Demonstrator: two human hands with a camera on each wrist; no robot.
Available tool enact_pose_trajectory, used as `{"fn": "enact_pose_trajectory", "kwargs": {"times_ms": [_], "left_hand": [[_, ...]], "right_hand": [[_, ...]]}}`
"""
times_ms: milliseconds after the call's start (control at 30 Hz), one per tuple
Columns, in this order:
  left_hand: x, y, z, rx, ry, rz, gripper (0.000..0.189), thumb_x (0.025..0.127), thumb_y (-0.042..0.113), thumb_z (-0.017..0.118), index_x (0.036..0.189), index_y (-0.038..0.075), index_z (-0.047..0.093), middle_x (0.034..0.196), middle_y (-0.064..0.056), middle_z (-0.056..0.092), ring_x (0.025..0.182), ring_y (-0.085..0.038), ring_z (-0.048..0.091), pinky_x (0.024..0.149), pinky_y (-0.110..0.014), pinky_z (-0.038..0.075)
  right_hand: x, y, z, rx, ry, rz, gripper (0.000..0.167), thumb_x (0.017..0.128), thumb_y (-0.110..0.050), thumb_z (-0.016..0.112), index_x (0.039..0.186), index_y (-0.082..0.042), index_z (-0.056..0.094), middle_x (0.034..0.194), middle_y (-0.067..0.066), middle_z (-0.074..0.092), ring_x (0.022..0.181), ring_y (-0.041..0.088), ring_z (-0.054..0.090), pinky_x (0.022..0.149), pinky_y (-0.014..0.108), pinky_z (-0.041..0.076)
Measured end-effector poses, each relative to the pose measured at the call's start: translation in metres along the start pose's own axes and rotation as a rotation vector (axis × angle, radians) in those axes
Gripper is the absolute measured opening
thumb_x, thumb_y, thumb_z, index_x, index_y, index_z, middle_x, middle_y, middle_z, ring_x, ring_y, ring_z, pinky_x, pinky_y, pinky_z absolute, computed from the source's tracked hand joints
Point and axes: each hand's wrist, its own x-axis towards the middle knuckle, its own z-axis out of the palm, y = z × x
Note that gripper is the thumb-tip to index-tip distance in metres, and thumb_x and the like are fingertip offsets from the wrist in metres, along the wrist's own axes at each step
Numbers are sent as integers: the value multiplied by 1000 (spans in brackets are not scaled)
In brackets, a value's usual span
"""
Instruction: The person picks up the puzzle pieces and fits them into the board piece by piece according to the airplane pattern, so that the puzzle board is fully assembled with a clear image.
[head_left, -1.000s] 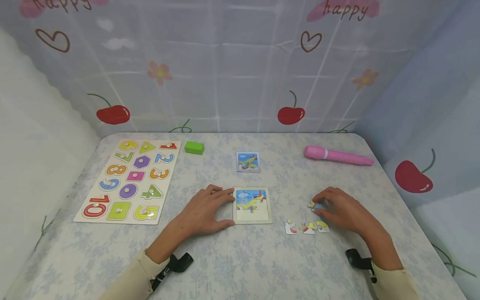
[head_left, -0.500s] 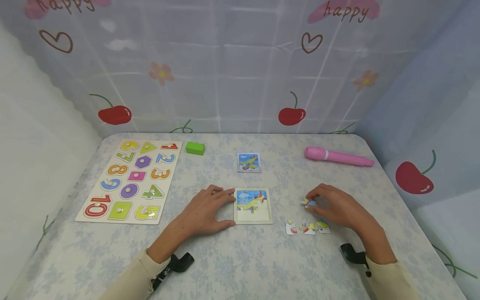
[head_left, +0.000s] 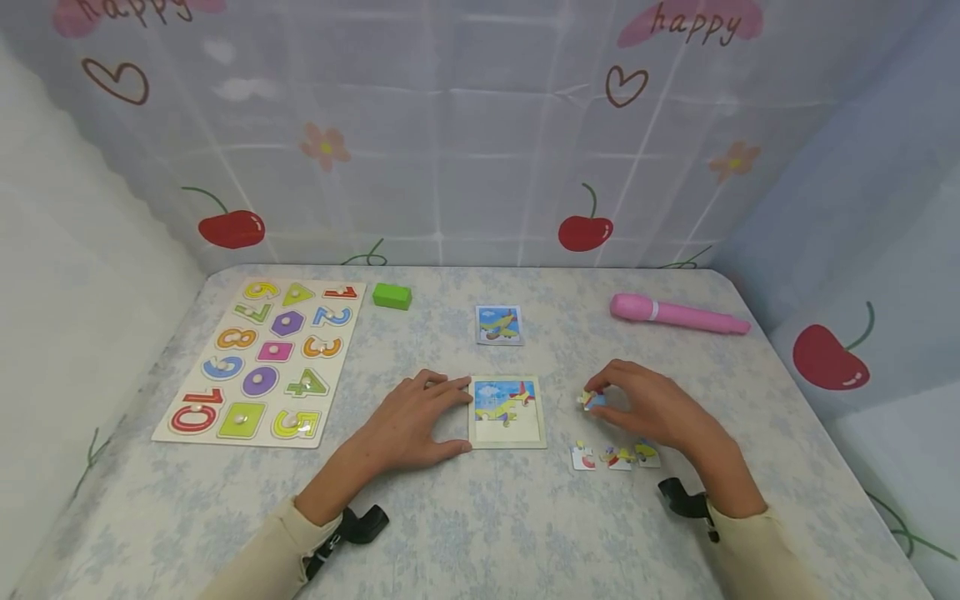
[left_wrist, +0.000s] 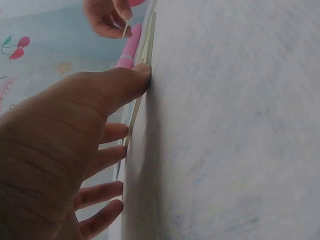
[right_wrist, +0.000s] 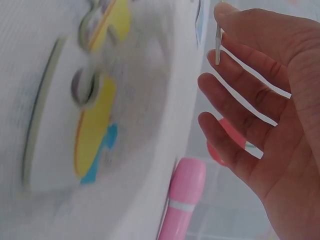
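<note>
A square puzzle frame (head_left: 507, 434) with a partly filled airplane picture lies at the middle of the table; its lower part shows bare board. My left hand (head_left: 408, 423) rests beside it, thumb and fingertips touching its left edge. To the right of the frame, my right hand (head_left: 656, 406) pinches a blue and yellow puzzle piece (head_left: 593, 400) between thumb and fingers, raised off the table. In the right wrist view that piece (right_wrist: 218, 45) appears edge-on. Several loose puzzle pieces (head_left: 582, 457) lie in a row in front of the right hand.
A small airplane picture card (head_left: 498, 325) lies behind the frame. At the left is a number-and-shape board (head_left: 258, 358), with a green block (head_left: 392, 297) near its far corner. A pink pen-shaped object (head_left: 678, 314) lies at the back right.
My right hand has lifted the puzzle piece from behind the loose row and carried it left, closer to the frame. The left hand has stayed at the frame's edge.
</note>
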Motion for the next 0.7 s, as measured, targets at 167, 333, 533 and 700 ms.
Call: {"fn": "enact_pose_trajectory", "kwargs": {"times_ms": [167,333,533,700], "left_hand": [[0,0,0,3,1,3,67,93,56,81,147,20,66,164,1,52,139,-25,52,104,-51,49],[1,1,0,3,5,11,67,92,55,81,147,19,66,164,0,53,138,-25,52,104,-51,50],[1,1,0,13,2,7,67,92,56,81,146,19,67,163,1,53,138,-25,52,103,-50,50],[1,1,0,7,-3,-1,67,92,56,81,146,19,67,164,1,53,138,-25,52,105,-50,49]], "right_hand": [[8,-9,5,-7,-10,-23,29,91,-21,89,117,-18,79,112,-7,71,108,20,68,93,47,59],[16,-17,10,-17,-30,-46,27,91,-23,89,116,-19,79,114,-6,71,109,20,67,94,47,59],[24,-25,14,-25,-47,-60,27,91,-26,89,116,-21,79,115,-7,71,111,19,67,95,46,59],[33,-32,15,-19,-52,-103,26,92,-25,89,116,-20,79,115,-7,71,109,19,67,95,45,59]]}}
